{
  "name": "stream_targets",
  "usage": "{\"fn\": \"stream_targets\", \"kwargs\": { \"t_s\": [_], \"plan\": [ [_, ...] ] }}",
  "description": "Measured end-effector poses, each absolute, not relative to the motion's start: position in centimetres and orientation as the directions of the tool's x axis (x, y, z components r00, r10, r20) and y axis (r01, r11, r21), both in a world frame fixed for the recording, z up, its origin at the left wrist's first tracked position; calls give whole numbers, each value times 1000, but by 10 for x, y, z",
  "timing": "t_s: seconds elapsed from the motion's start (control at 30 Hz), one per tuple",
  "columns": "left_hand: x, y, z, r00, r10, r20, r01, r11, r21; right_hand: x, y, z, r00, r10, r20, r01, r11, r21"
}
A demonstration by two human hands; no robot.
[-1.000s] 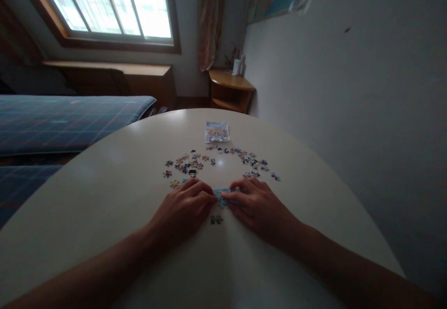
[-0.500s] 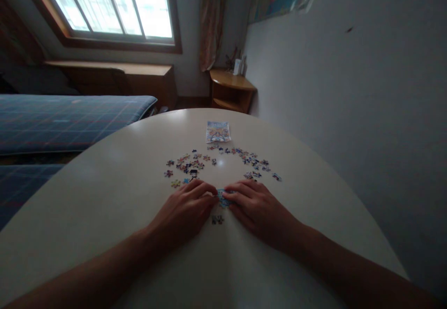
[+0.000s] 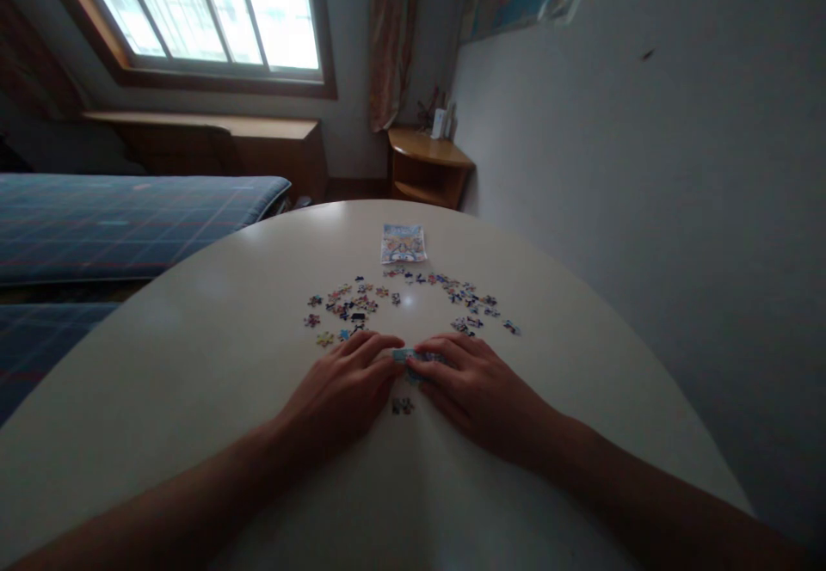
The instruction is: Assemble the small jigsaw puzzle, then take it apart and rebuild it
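A small joined section of light-blue jigsaw puzzle [image 3: 403, 354] lies between my hands, partly covered by fingers. My left hand [image 3: 352, 377] has its fingers curled and its fingertips at the section's left end. From the other side my right hand [image 3: 468, 382] grips the section, thumb and fingers pressed on it. Just below, nearer to me, two linked jigsaw pieces [image 3: 403, 406] rest on the table. Loose jigsaw pieces [image 3: 352, 303] spread beyond my left hand, and another band of pieces [image 3: 468, 296] curves beyond my right.
The round white table [image 3: 194, 365] carries everything. Farther back on it lies a printed picture sheet [image 3: 403, 244]. A plaid mattress [image 3: 129, 223] stands left of the table, a wooden corner shelf [image 3: 429, 148] behind it, and a pale wall [image 3: 613, 167] to the right.
My right thumb and fingers have shifted slightly left over the blue section, whose upper left edge now shows more. My left hand has barely moved; the loose pieces stay put.
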State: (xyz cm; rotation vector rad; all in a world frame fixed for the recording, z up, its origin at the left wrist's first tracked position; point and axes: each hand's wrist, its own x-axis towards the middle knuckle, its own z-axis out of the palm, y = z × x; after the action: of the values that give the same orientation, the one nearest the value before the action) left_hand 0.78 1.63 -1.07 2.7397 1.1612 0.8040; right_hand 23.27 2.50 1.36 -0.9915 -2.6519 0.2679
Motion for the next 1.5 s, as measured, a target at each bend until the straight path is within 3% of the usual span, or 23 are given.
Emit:
{"fn": "stream_targets", "kwargs": {
  "t_s": [0.27,0.67,0.97,1.5],
  "plan": [
    [5,19,-9,619,675,401,628,-732,264,233,24,13,-722,647,247,594,762,-259],
    [-9,21,16,754,627,194,575,-774,265,233,20,14,-765,616,188,599,788,-145],
    [-13,37,1,742,548,387,468,-836,287,234,17,14,-782,600,169,597,799,-70],
    [-14,35,5,748,547,377,469,-836,284,232,20,12,-784,581,218,567,814,-129]
  ]
}}
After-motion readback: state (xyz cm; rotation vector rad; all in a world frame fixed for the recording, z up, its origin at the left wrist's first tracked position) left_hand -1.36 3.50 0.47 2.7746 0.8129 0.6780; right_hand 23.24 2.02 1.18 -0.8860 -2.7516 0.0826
